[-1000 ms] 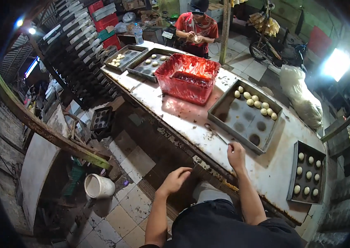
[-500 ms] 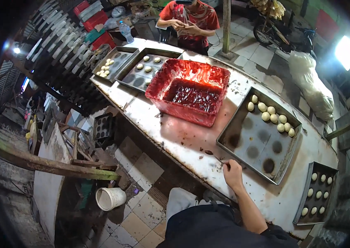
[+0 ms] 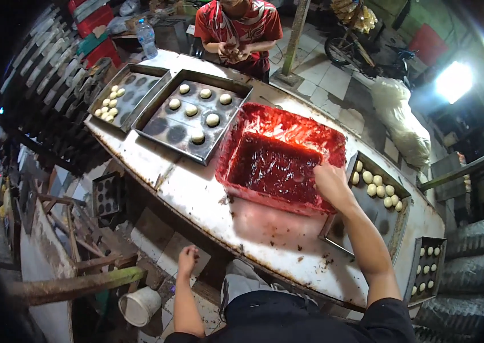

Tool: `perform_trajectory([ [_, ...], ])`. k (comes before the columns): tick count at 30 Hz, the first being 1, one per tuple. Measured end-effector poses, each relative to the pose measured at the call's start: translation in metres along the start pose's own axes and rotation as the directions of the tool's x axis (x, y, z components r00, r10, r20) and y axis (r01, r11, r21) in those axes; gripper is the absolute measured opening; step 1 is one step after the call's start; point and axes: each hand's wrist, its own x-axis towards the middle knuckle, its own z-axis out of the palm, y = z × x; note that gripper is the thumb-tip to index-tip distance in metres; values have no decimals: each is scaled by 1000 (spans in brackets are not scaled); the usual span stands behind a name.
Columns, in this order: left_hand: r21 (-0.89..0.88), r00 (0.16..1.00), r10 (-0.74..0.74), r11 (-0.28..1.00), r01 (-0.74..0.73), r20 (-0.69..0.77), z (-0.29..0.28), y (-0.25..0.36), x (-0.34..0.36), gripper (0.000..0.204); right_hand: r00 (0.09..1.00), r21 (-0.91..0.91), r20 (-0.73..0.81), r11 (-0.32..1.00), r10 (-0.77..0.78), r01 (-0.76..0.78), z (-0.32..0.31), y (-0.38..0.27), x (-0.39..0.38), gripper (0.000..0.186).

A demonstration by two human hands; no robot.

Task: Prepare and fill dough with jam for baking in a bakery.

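Note:
My right hand (image 3: 333,184) is closed at the right wall of a red tub (image 3: 276,200), its arm stretched across the table. It holds the thin spoon-like utensil seen half a second ago; the fingers and tub now hide most of it. A dark red, glossy mass (image 3: 270,163) fills the tub's bottom. My left hand (image 3: 187,260) hangs off the table's near edge with loosely bent fingers and nothing visible in it. Right of the tub lies a metal tray (image 3: 388,226) with pale dough balls (image 3: 372,188) along its far side, partly behind my right arm.
Left of the tub sit a tray (image 3: 168,123) with spaced dough balls and another tray (image 3: 130,86) with clustered ones. A smaller tray (image 3: 426,268) is at the right end. Across the white table (image 3: 202,197), a person in red (image 3: 239,34) works something between both hands.
My right hand has gone from the table's near side to the tub, taking the utensil along. My left hand has come into view. The view has shifted, showing more of the left trays.

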Motion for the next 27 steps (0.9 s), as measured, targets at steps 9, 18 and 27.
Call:
perform_trajectory([
  [9,-50,973,-231,972,231,5,-70,-51,32,23,965,-42,259,999,25,-15,12,-45,63,13],
  [18,264,723,-679,726,636,124,-25,-133,-33,25,958,471,200,837,206,-278,-42,26,-20,25],
  [27,124,973,-206,973,193,102,82,-63,-20,15,926,949,281,68,253,-307,-49,103,-219,22],
])
